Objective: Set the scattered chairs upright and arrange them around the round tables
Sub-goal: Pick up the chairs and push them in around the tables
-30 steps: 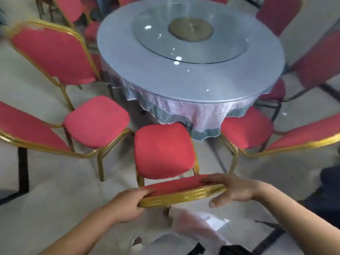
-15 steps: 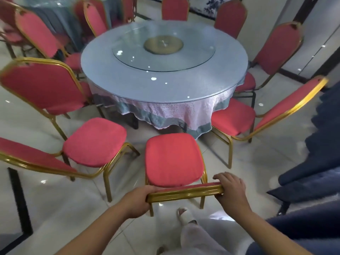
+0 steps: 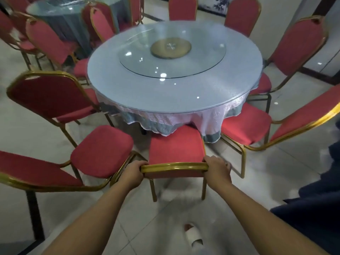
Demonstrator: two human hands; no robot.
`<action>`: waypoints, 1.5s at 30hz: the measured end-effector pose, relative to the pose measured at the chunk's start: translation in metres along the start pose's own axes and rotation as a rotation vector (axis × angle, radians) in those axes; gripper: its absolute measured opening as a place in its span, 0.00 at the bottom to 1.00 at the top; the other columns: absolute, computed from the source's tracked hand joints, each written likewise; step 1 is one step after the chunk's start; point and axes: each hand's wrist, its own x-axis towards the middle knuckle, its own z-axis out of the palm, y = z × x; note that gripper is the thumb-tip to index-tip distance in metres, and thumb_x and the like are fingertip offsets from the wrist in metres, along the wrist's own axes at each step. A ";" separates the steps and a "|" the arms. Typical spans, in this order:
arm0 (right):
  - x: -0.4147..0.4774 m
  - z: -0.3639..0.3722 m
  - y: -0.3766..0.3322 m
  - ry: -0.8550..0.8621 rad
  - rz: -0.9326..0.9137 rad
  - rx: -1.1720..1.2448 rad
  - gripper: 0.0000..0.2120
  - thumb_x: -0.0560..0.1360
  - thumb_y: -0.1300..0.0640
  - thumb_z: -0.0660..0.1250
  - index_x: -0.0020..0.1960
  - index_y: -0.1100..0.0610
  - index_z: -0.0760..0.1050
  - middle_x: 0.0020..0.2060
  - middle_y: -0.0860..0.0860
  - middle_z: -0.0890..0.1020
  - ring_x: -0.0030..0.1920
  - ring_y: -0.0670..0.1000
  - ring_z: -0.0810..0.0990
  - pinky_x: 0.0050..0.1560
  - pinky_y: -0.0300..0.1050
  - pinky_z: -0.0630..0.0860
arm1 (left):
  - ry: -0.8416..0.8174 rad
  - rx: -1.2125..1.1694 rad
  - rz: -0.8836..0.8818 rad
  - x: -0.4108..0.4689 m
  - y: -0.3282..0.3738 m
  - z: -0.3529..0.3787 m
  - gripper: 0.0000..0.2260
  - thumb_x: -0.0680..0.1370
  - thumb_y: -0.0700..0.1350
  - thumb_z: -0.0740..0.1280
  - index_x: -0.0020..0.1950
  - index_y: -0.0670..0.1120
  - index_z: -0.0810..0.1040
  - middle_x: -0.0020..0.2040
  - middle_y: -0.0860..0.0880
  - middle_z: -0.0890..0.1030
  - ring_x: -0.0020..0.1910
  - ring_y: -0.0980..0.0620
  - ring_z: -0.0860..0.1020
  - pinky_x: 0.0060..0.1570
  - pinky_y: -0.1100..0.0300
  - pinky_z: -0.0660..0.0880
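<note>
A red padded chair with a gold frame (image 3: 175, 146) stands upright in front of me, its seat edge reaching under the cloth of the round table (image 3: 143, 92). My left hand (image 3: 133, 174) grips the left end of its gold top rail. My right hand (image 3: 217, 169) grips the right end. Neighbouring red chairs stand upright close on the left (image 3: 102, 150) and on the right (image 3: 246, 126), facing the table.
More red chairs ring the table at the back (image 3: 182, 8) and right (image 3: 294, 46). A glass turntable (image 3: 172, 54) lies on the table top. A second round table (image 3: 60, 13) stands at the far left. Dark blue fabric (image 3: 320, 208) hangs at my right. A white slipper (image 3: 193, 237) is below.
The chair has slid forward toward the table, its seat now touching the hanging cloth. Both hands stayed on the top rail. My view has lifted, so more of the room shows.
</note>
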 end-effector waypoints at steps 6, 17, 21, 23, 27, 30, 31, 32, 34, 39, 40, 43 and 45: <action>0.026 -0.037 -0.018 -0.278 -0.068 -0.067 0.14 0.70 0.37 0.64 0.50 0.44 0.72 0.48 0.45 0.76 0.56 0.54 0.74 0.62 0.59 0.64 | -0.065 -0.006 0.015 0.035 0.003 -0.020 0.24 0.70 0.29 0.66 0.63 0.46 0.80 0.55 0.50 0.79 0.60 0.46 0.77 0.53 0.75 0.66; 0.026 -0.031 -0.180 -0.437 -0.474 0.518 0.14 0.75 0.43 0.70 0.58 0.46 0.79 0.54 0.42 0.80 0.53 0.41 0.79 0.53 0.38 0.77 | 0.151 -0.427 -0.254 -0.066 -0.071 -0.087 0.25 0.76 0.43 0.70 0.70 0.61 0.69 0.67 0.59 0.72 0.66 0.60 0.70 0.65 0.58 0.69; 0.007 0.009 -0.252 -0.502 -0.528 0.483 0.13 0.76 0.45 0.69 0.59 0.46 0.79 0.55 0.40 0.80 0.57 0.40 0.77 0.59 0.44 0.75 | 0.309 -0.529 -0.309 -0.112 -0.134 -0.131 0.22 0.78 0.43 0.70 0.64 0.66 0.73 0.62 0.64 0.74 0.61 0.69 0.71 0.59 0.62 0.72; -0.003 0.031 -0.288 -0.518 -0.538 0.449 0.10 0.76 0.44 0.69 0.57 0.42 0.78 0.53 0.37 0.80 0.57 0.38 0.76 0.57 0.41 0.74 | 0.376 -0.571 -0.316 -0.127 -0.173 -0.149 0.21 0.78 0.42 0.69 0.63 0.66 0.74 0.61 0.64 0.75 0.59 0.71 0.72 0.57 0.64 0.71; -0.030 0.072 -0.365 -0.527 -0.512 0.478 0.07 0.75 0.46 0.70 0.52 0.40 0.79 0.49 0.36 0.82 0.52 0.35 0.77 0.55 0.41 0.75 | 0.456 -0.650 -0.324 -0.150 -0.255 -0.185 0.21 0.78 0.41 0.69 0.64 0.64 0.75 0.61 0.58 0.77 0.59 0.63 0.74 0.53 0.65 0.73; -0.053 0.098 -0.422 -0.533 -0.479 0.498 0.08 0.74 0.48 0.72 0.52 0.40 0.78 0.49 0.40 0.82 0.51 0.37 0.79 0.55 0.43 0.76 | 0.465 -0.664 -0.332 -0.166 -0.311 -0.213 0.22 0.77 0.41 0.69 0.63 0.66 0.73 0.61 0.59 0.76 0.59 0.62 0.74 0.52 0.66 0.73; -0.061 0.106 -0.441 -0.530 -0.476 0.504 0.09 0.74 0.47 0.72 0.52 0.38 0.77 0.50 0.39 0.82 0.51 0.37 0.79 0.55 0.43 0.77 | 0.465 -0.659 -0.317 -0.169 -0.328 -0.225 0.23 0.77 0.41 0.69 0.62 0.67 0.73 0.61 0.60 0.76 0.60 0.62 0.74 0.53 0.64 0.74; -0.067 0.113 -0.460 -0.531 -0.478 0.504 0.10 0.73 0.46 0.72 0.52 0.36 0.76 0.51 0.38 0.81 0.52 0.37 0.78 0.55 0.43 0.76 | 0.467 -0.641 -0.304 -0.171 -0.344 -0.239 0.24 0.77 0.41 0.69 0.62 0.68 0.72 0.62 0.61 0.75 0.61 0.63 0.73 0.56 0.62 0.75; -0.074 0.124 -0.494 -0.546 -0.486 0.497 0.15 0.71 0.41 0.72 0.57 0.36 0.74 0.54 0.36 0.79 0.55 0.37 0.77 0.54 0.41 0.75 | 0.468 -0.591 -0.300 -0.168 -0.375 -0.267 0.25 0.76 0.41 0.70 0.64 0.67 0.71 0.63 0.60 0.74 0.61 0.63 0.72 0.60 0.57 0.74; -0.063 0.144 -0.567 -0.583 -0.465 0.453 0.31 0.69 0.38 0.71 0.70 0.44 0.70 0.62 0.40 0.75 0.59 0.40 0.74 0.57 0.42 0.73 | 0.439 -0.460 -0.237 -0.133 -0.441 -0.334 0.30 0.74 0.44 0.72 0.71 0.65 0.66 0.69 0.57 0.69 0.65 0.59 0.68 0.63 0.59 0.69; -0.057 0.150 -0.581 -0.591 -0.449 0.442 0.32 0.69 0.37 0.71 0.71 0.43 0.69 0.62 0.41 0.74 0.59 0.41 0.74 0.55 0.42 0.72 | 0.418 -0.407 -0.216 -0.122 -0.453 -0.346 0.31 0.74 0.44 0.72 0.72 0.65 0.65 0.70 0.56 0.67 0.66 0.60 0.67 0.64 0.59 0.67; -0.039 0.173 -0.615 -0.649 -0.426 0.410 0.33 0.71 0.37 0.70 0.72 0.43 0.66 0.63 0.41 0.71 0.60 0.43 0.72 0.55 0.40 0.70 | 0.314 -0.192 -0.170 -0.086 -0.484 -0.378 0.37 0.72 0.46 0.74 0.75 0.65 0.60 0.74 0.55 0.61 0.70 0.55 0.63 0.64 0.61 0.63; -0.024 0.193 -0.639 -0.711 -0.406 0.410 0.35 0.68 0.33 0.69 0.72 0.41 0.66 0.62 0.39 0.71 0.59 0.42 0.72 0.55 0.41 0.70 | 0.229 -0.057 -0.163 -0.054 -0.507 -0.399 0.41 0.71 0.47 0.75 0.75 0.66 0.57 0.77 0.54 0.56 0.74 0.50 0.59 0.65 0.58 0.65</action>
